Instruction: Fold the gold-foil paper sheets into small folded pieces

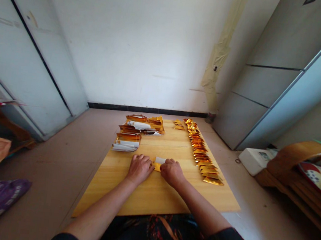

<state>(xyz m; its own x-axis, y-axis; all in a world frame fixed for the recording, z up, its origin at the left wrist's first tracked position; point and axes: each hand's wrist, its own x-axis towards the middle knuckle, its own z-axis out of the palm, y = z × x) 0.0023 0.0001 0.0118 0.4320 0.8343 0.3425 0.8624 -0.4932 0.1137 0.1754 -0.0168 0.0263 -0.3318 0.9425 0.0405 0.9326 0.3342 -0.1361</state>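
A small sheet of gold foil paper [157, 167], with a whitish strip on its far part, lies on the wooden board between my hands. My left hand [140, 168] has its fingers curled at the sheet's left end. At the right end, my right hand [173, 172] grips the paper with bent fingers; the fingertips of both hands are partly hidden. To the left stand stacks of flat gold and white paper [126, 141]. Along the right side runs a long row of folded gold paper pieces [202, 157], overlapping one another.
A few small folded gold pieces [178, 125] lie at the board's far edge. The wooden board [152, 199] reaches up to my lap. A grey fridge [256, 84], a white box [253, 161] and a wooden seat [289, 171] stand right; orange and purple bags [5, 199] lie left.
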